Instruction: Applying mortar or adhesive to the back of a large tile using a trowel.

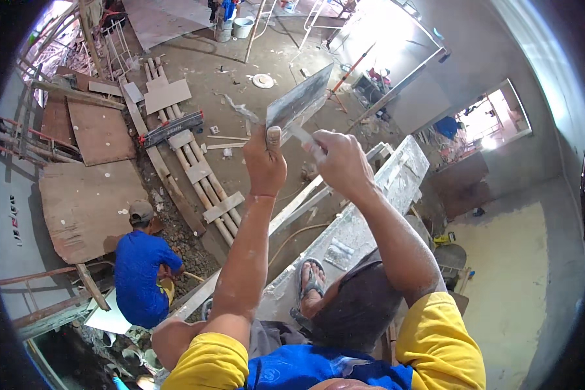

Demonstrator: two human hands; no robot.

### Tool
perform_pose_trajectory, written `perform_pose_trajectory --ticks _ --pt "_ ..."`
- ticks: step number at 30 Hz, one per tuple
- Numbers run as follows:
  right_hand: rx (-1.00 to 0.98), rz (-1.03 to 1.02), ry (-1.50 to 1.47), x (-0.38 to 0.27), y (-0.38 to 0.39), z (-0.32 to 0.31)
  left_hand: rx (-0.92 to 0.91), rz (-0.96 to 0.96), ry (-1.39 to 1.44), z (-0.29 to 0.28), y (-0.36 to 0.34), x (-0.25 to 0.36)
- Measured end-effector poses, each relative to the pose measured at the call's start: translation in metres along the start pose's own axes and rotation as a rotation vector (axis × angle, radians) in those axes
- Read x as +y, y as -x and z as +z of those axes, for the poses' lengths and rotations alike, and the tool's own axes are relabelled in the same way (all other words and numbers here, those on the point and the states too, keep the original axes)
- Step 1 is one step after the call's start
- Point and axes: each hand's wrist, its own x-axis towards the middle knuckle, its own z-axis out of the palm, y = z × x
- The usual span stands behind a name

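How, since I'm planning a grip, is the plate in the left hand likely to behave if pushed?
The plate is probably stiff: it juts from the left hand with no visible sag. It looks thin, so may be light for its size. Pushed at its far end, it could twist, being gripped only near one end.

Head camera: left unit of head-worn pair, wide fisheye. Faces forward and steeply down from above person's lap. Near range: yellow sleeves (443, 341) at lower edge; left hand (265, 161) and right hand (342, 162) above centre. Lower down: sandalled foot (312, 281). Co-worker (140, 273) seen from above, behind. Far range: floor (205, 65) toward top edge. Straight edges bend toward dark rim.
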Motion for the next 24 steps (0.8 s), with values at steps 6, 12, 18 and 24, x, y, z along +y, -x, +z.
perform_pose_trajectory --ticks 6,12,18,24 --pt "0.008 -0.08 -0.005 -0.003 0.006 -0.001 -0.042 -0.02 -0.087 -0.002 0.002 0.001" --pt "0.011 -0.028 -0.019 -0.003 0.006 0.004 -0.032 -0.064 -0.064 -0.004 0.003 0.001" --pt "0.06 -0.067 -0.034 0.008 0.0 0.005 -0.01 -0.07 -0.045 -0.001 0.001 0.008" --pt "0.04 -0.074 -0.024 -0.001 0.001 0.005 0.033 -0.119 -0.014 -0.002 -0.001 0.009"
